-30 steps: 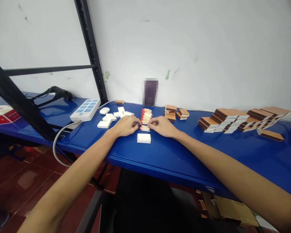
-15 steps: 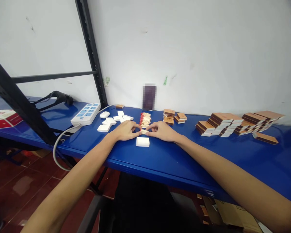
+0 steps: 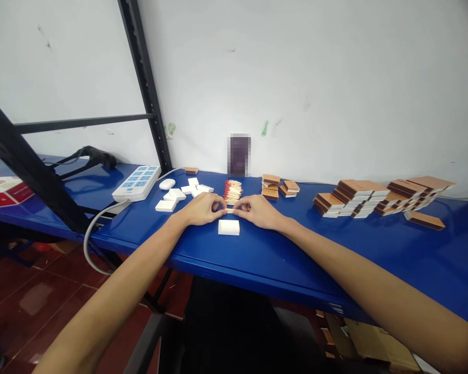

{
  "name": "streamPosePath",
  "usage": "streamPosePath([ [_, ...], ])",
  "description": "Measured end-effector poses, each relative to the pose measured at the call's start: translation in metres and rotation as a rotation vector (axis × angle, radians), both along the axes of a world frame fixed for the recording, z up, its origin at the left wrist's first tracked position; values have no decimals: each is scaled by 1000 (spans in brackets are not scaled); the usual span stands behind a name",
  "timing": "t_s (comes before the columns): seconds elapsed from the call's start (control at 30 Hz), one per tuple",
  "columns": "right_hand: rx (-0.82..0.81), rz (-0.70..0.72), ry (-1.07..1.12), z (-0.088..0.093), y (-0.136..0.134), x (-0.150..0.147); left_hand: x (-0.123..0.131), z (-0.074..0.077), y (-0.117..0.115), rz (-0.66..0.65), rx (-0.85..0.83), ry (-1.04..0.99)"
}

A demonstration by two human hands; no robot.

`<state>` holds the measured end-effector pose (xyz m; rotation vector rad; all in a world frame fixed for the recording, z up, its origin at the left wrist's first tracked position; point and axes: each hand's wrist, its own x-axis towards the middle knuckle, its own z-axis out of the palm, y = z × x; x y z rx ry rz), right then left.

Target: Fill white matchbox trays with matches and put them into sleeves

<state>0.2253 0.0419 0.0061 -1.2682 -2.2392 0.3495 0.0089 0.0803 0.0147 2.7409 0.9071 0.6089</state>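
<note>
Between my two hands a small bunch of matchsticks point(image 3: 230, 211) lies crosswise, just above the blue tabletop. My left hand point(image 3: 206, 209) pinches its left end, and my right hand point(image 3: 254, 211) pinches the right end with thumb and fingers. Right behind them is a loose pile of matches point(image 3: 232, 191), red heads mostly to the left. In front of my fingers sits a white matchbox tray point(image 3: 229, 227); its inside is too small to make out. How many matches my fingers hold is hidden.
Several white trays point(image 3: 173, 195) lie to the left, near a power strip point(image 3: 136, 183). Brown matchboxes point(image 3: 271, 187) stand right of the pile, with larger matchbox stacks point(image 3: 359, 192) farther right. A black metal post point(image 3: 144, 78) rises at left.
The bunch of matchsticks is drawn narrower between my fingertips. My hands have hardly moved, and the view has shifted slightly.
</note>
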Motion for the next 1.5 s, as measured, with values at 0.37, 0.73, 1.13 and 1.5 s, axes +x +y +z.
streamPosePath([
  [0.37, -9, -21, -10, 0, 0, 0, 0, 1, -1, -18, -4, 31],
  [0.73, 44, -4, -150, 2, -2, -1, 2, 2, -4, -4, -67, 34],
  [1.13, 6, 2, -249, 1, 0, -1, 6, 6, -5, -14, 14, 232],
  [1.5, -12, -16, -238, 1, 1, -1, 5, 3, -2, -17, 38, 239],
])
